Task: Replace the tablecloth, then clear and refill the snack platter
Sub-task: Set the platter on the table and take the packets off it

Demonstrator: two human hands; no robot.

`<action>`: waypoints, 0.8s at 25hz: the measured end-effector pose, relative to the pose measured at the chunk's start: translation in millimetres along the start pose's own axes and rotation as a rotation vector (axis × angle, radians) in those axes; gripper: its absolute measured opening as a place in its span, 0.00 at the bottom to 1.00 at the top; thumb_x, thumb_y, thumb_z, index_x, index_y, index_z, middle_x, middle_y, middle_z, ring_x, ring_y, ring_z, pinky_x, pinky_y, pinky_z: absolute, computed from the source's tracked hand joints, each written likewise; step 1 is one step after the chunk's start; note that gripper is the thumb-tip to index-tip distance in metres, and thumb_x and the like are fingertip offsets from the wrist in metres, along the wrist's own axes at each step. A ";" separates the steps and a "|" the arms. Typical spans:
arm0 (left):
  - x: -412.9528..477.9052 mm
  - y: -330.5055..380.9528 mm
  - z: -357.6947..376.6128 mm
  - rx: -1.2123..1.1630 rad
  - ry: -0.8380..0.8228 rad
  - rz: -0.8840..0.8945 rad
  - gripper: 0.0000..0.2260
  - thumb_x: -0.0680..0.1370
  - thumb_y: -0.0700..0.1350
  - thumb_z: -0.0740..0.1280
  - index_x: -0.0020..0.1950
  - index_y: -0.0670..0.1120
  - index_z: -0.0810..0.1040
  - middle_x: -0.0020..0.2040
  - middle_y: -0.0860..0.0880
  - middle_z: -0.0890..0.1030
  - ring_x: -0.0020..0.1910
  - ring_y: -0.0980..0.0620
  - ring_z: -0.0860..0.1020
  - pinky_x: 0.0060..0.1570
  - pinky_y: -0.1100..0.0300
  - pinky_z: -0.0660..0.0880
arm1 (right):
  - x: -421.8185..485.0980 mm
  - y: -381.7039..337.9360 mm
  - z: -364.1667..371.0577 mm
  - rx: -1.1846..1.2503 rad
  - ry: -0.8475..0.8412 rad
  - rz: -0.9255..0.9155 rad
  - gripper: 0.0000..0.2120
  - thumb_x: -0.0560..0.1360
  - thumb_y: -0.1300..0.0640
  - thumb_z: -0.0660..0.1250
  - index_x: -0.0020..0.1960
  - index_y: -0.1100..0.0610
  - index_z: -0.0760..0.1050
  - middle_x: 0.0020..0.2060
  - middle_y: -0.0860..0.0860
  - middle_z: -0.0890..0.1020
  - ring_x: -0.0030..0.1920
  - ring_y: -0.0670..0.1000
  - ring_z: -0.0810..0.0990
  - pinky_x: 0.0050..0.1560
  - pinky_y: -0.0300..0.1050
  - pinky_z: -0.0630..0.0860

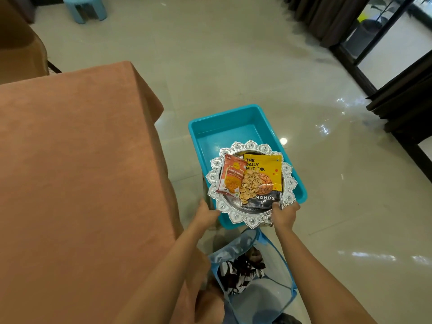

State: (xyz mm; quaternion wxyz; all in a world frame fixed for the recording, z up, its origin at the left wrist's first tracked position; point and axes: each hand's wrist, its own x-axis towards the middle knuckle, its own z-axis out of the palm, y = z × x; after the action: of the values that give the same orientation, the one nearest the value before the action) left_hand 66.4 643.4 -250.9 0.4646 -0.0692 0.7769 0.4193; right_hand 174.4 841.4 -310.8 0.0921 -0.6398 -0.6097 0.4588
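Both hands hold an ornate round silver platter with a scalloped, embossed rim (251,224) above an open turquoise plastic tub (230,127) that stands on the glossy cream tile floor (233,66). Left hand (207,213) grips the rim at about 8 o'clock of the platter, fingers curled under the edge. Right hand (284,215) grips the rim at about 5 o'clock, thumb pressing on the lower corner of a packet.

On the platter:
- yellow-and-black pouch (268,164), printed "THE DAILY NUT CO." on top and "...MONDS" along the dark lower band, first letters covered; picture of almonds on the front.
- red-orange snack packet (230,175) at 9 o'clock of the pouch, leaning on the rim; its print is too small to read.
- loose heap of pale, curved shell-like crisps (249,185) between the two packets, overlapping both.

Table draped in a plain rust-orange cloth (77,160) sits at 9 o'clock of the tub. A clear blue-trimmed bag (268,298) holding black-and-white patterned fabric (238,274) stands on the floor at 6 o'clock of the tub, just beside it.
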 end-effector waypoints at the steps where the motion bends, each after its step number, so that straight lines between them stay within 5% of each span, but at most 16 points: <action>1: 4.8 2.5 3.5 -0.145 -0.078 -0.052 0.24 0.76 0.35 0.65 0.71 0.41 0.63 0.67 0.44 0.73 0.59 0.48 0.75 0.51 0.59 0.74 | -1.2 0.7 -0.6 0.014 0.007 -0.007 0.30 0.77 0.62 0.65 0.72 0.65 0.53 0.64 0.65 0.72 0.62 0.64 0.73 0.61 0.53 0.70; 6: 4.9 13.7 7.1 -0.523 -0.162 -0.131 0.25 0.73 0.30 0.64 0.69 0.46 0.68 0.60 0.46 0.79 0.60 0.47 0.76 0.68 0.43 0.67 | -14.8 -12.9 -10.4 0.097 0.034 -0.069 0.28 0.77 0.65 0.64 0.71 0.66 0.54 0.63 0.63 0.73 0.59 0.62 0.76 0.56 0.45 0.69; 13: -40.9 37.5 -23.2 -0.659 -0.159 0.007 0.25 0.75 0.30 0.63 0.71 0.42 0.64 0.58 0.51 0.78 0.59 0.50 0.76 0.70 0.50 0.65 | -59.2 -68.6 -34.5 0.155 0.042 -0.275 0.28 0.77 0.65 0.63 0.72 0.66 0.54 0.63 0.63 0.73 0.61 0.61 0.75 0.55 0.43 0.68; 16: -70.1 49.1 -54.0 -0.665 -0.116 0.120 0.25 0.76 0.32 0.64 0.72 0.41 0.62 0.68 0.49 0.71 0.64 0.49 0.73 0.71 0.50 0.61 | -93.9 -105.5 -39.3 0.149 0.045 -0.367 0.30 0.78 0.63 0.63 0.74 0.65 0.53 0.67 0.63 0.70 0.65 0.61 0.71 0.61 0.47 0.67; 20: -116.6 51.5 -114.9 -0.674 0.025 0.270 0.16 0.78 0.38 0.66 0.64 0.43 0.69 0.62 0.46 0.74 0.56 0.51 0.75 0.59 0.57 0.72 | -152.7 -148.7 -30.1 0.168 -0.017 -0.504 0.32 0.79 0.60 0.63 0.75 0.64 0.49 0.70 0.63 0.66 0.68 0.60 0.67 0.66 0.48 0.65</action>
State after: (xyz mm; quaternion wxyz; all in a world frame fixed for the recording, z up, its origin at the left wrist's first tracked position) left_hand 29.6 561.1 -104.8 0.3465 -0.1202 0.6030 0.7085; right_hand 117.1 758.4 -120.7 0.2512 -0.4542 -0.7102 0.4757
